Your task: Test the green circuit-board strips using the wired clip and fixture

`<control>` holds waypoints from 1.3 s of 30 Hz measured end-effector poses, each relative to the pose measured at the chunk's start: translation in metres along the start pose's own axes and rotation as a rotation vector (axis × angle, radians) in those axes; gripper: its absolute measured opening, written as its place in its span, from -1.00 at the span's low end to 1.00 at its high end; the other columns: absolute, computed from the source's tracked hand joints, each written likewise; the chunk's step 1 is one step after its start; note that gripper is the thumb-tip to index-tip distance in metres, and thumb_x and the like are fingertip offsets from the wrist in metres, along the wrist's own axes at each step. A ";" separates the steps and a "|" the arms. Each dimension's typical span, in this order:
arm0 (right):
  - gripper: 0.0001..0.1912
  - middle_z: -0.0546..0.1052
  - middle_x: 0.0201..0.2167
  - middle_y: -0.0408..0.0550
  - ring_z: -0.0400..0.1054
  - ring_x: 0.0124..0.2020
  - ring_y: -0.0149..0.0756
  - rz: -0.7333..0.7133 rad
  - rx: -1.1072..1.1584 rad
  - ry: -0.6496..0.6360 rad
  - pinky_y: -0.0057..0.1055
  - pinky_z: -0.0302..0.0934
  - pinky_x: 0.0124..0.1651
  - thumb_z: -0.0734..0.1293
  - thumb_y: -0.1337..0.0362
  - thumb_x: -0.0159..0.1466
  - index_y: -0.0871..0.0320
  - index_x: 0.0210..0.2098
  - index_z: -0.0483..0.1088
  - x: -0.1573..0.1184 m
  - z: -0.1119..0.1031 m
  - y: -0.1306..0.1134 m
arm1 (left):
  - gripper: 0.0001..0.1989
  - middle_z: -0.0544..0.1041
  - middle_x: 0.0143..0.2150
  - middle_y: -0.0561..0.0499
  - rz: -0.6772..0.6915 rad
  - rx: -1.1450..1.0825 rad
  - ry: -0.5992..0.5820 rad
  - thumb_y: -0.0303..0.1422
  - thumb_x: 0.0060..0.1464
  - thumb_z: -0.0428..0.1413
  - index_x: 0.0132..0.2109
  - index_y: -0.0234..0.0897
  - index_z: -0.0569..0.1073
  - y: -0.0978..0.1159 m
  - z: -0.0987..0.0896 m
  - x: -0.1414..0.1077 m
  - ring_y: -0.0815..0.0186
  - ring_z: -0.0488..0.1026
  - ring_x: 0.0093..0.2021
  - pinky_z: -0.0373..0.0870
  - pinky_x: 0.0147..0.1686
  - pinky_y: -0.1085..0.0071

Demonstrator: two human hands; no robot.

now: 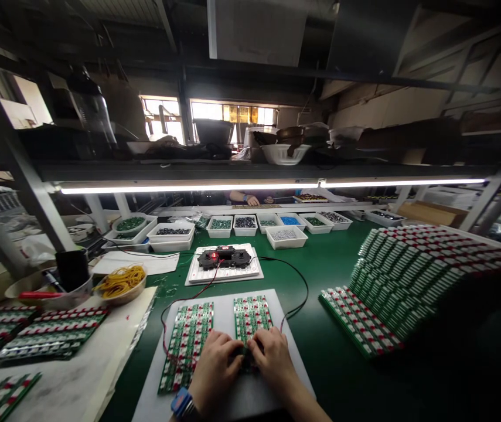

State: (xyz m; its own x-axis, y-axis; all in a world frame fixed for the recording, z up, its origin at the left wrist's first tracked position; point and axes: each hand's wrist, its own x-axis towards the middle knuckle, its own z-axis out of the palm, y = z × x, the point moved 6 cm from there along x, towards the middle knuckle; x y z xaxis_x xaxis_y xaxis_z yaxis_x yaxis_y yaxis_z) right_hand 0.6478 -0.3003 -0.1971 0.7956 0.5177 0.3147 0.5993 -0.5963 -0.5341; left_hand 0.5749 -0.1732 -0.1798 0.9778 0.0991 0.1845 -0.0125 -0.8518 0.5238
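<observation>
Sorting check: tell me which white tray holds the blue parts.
The white tray in the back row, just right of centre. Its parts are blue, while the other trays hold green, dark or grey parts.

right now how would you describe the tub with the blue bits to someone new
Start at the green-topped bench and look to its far edge, where white tubs stand in a row. Yours is the tub right behind the one pushed forward, and only it holds bright blue pieces.

a blue wristwatch (pixel 181 403) with black strap
</observation>
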 end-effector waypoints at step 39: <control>-0.85 0.58 -0.41 -0.17 0.37 -0.18 -0.22 0.110 0.131 -0.196 -0.36 0.08 -0.09 0.34 0.37 0.21 0.05 -0.44 0.53 -0.014 -0.026 -0.010 | -0.75 0.52 -0.28 -0.01 0.098 0.042 0.044 -0.49 0.05 0.19 -0.11 -0.15 0.58 0.007 0.002 -0.018 0.17 0.37 -0.15 0.36 -0.09 0.23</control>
State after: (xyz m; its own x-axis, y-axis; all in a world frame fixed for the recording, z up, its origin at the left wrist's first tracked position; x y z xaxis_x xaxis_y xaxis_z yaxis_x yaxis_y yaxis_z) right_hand 0.6335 -0.3175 -0.1761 0.8153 0.5708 0.0974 0.4831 -0.5777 -0.6579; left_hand 0.5578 -0.1819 -0.1812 0.9623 0.0362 0.2695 -0.0976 -0.8792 0.4664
